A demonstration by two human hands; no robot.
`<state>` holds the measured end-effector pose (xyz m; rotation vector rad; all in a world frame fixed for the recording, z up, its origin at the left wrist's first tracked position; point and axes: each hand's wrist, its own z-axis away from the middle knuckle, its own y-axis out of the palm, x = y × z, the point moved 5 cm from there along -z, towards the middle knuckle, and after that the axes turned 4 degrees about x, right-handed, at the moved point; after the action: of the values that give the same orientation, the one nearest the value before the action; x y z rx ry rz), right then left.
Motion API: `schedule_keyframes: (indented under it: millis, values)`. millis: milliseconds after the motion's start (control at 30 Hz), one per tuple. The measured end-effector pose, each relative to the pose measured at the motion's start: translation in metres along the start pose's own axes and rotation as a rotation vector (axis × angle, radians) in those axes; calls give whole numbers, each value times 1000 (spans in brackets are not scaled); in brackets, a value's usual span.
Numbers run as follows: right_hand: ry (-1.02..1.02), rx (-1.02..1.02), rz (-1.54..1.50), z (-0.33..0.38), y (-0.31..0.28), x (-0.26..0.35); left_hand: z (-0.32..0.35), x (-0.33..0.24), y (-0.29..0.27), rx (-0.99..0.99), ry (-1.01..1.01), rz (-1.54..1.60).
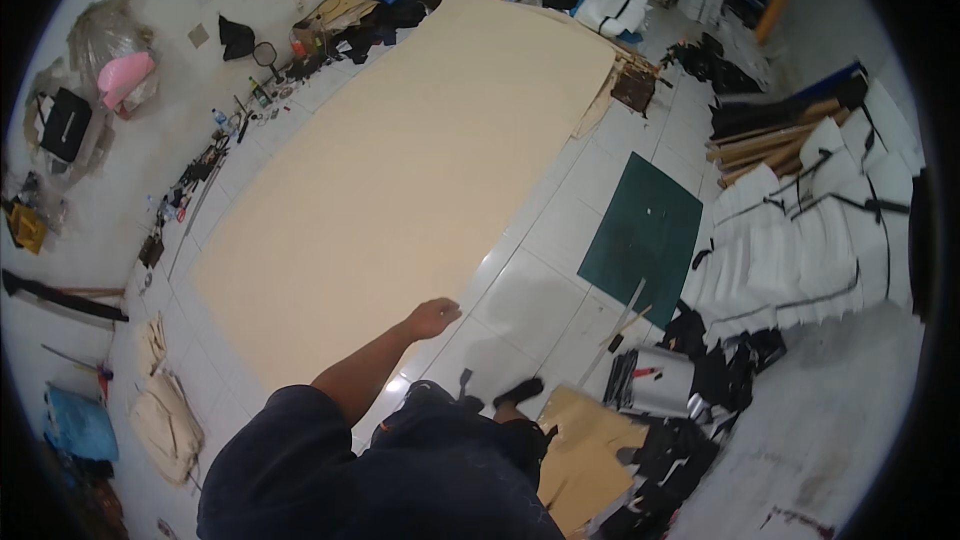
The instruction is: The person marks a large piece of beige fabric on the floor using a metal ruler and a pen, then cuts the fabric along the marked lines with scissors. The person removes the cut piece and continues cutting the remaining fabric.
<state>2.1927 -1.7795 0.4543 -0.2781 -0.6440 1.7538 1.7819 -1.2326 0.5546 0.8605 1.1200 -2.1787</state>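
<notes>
Left hand (433,318) loosely open, empty, over tan sheet (400,170) edge; right hand unseen; the person, standing amid scraps, may slip on glossy tiles (520,290).

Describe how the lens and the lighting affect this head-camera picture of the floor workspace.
In the head view, fisheye bends the big tan sheet's long edges and leaves black corners; the white floor tiles show soft glare below the green cutting mat; the left hand looks slightly soft; the right hand is out of sight.
</notes>
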Motion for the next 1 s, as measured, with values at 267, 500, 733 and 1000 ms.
schedule_keyframes:
  millis: [267, 500, 733, 1000]
  values:
    - [-83, 21, 193, -149, -174, 181, -104, 49, 38, -39, -388, -124]
    - [-329, -305, 464, -349, -442, 450, -78, 82, 102, 166, -785, -213]
    - [-569, -399, 320, -418, -536, 835, -270, 29, 84, 151, -604, -197]
    - [-890, 175, 661, -360, -406, 1115, -545, -195, -126, -579, -431, 591]
